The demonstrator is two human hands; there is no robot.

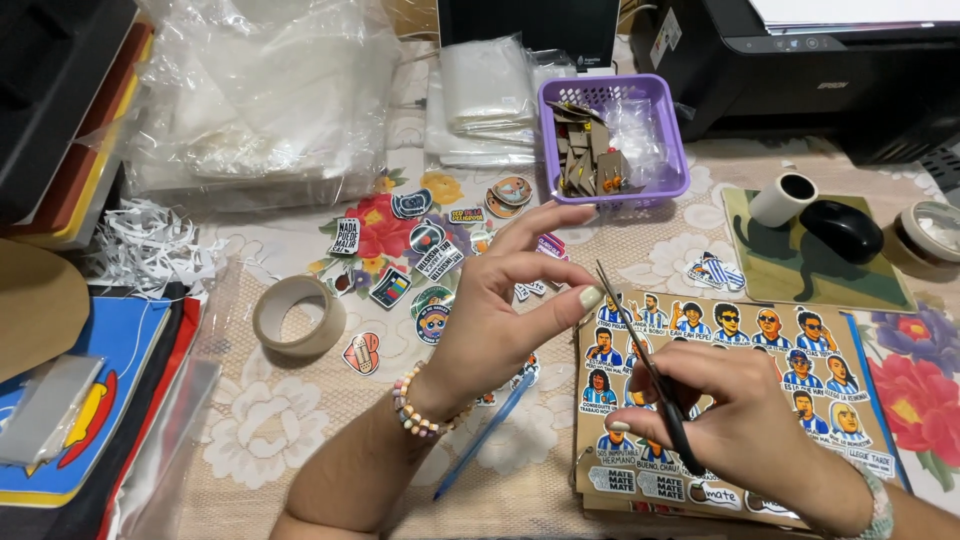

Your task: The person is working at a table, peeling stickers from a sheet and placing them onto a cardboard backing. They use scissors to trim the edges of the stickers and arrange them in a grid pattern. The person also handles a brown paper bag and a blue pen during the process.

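Tablecloth with flowers lies under my hands: my right hand is closed on scissors over the sticker sheet, my left hand pinches thumb to finger at the blade tips, tape roll to its left, purple basket beyond.

Tape roll left of sticker sheet.
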